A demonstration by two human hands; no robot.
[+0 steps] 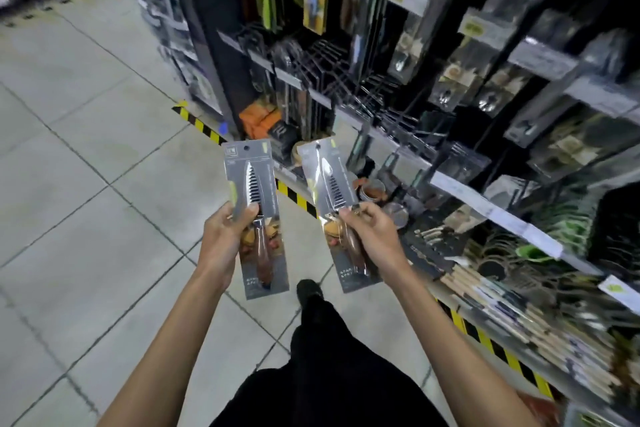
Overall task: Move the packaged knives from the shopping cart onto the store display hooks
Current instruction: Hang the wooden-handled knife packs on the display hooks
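Observation:
I hold two packaged knives upright in front of me, each a grey card with a serrated blade, a brown handle and a hang hole at the top. My left hand [227, 239] grips the left knife package [254, 191] at its middle. My right hand [372, 236] pinches the right knife package [329, 184] at its middle. The display rack with black wire hooks [346, 80] stands ahead and to the right, beyond both packages. No shopping cart is in view.
Shelves of packaged kitchen tools [485, 62] fill the right side, with wooden-handled utensils [502, 305] on the low shelf. Yellow-black hazard tape [204, 126] runs along the rack's base. Grey tiled floor [86, 166] spreads to the left. My dark-clad leg and shoe [310, 289] are below.

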